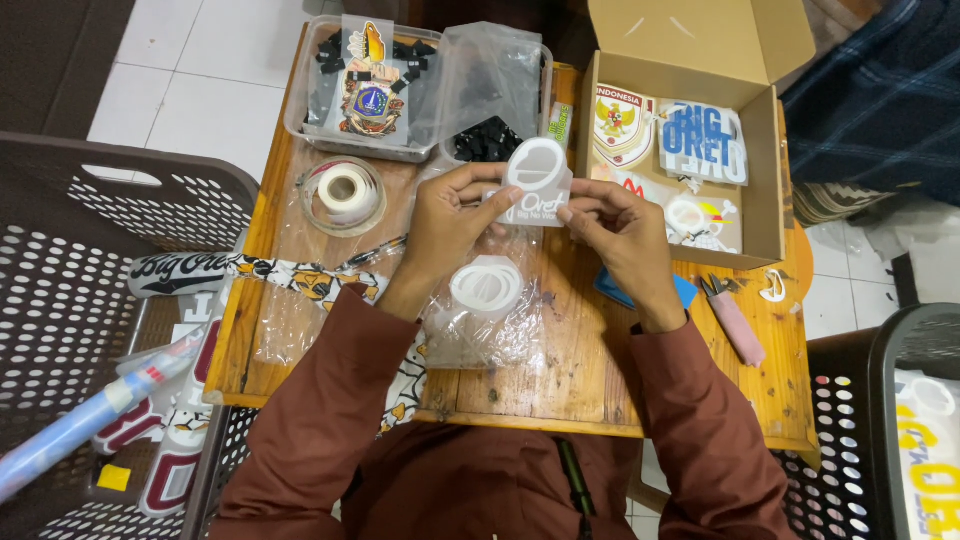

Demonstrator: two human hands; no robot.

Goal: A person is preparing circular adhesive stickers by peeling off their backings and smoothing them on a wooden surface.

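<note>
Baskets of dark perforated plastic flank the scene; the left basket (70, 260) holds large cut-out stickers and a blue roll. Next comes the wooden tabletop (560, 370), with a roll of white tape (345, 193) near its left rear and a clear tray (365, 85) of stickers and small black parts behind it. The person's left hand (450, 225) grips the left edge of a white die-cut sticker (537, 180), fingers (478, 190) curled closed on it, thumb in front. The sticker is held upright above the tabletop, between both hands, just in front of a bag of black pieces (490, 95). Below it, a clear plastic sleeve (487, 300) with a white ring-shaped sticker inside lies flat on the wood. The right hand (625, 235) pinches the sticker's lower right corner, fingers closed on it. Farther right stands an open cardboard box (770, 200) of stickers, and a pink-handled cutter (735, 320) lies near the tabletop's right edge.
</note>
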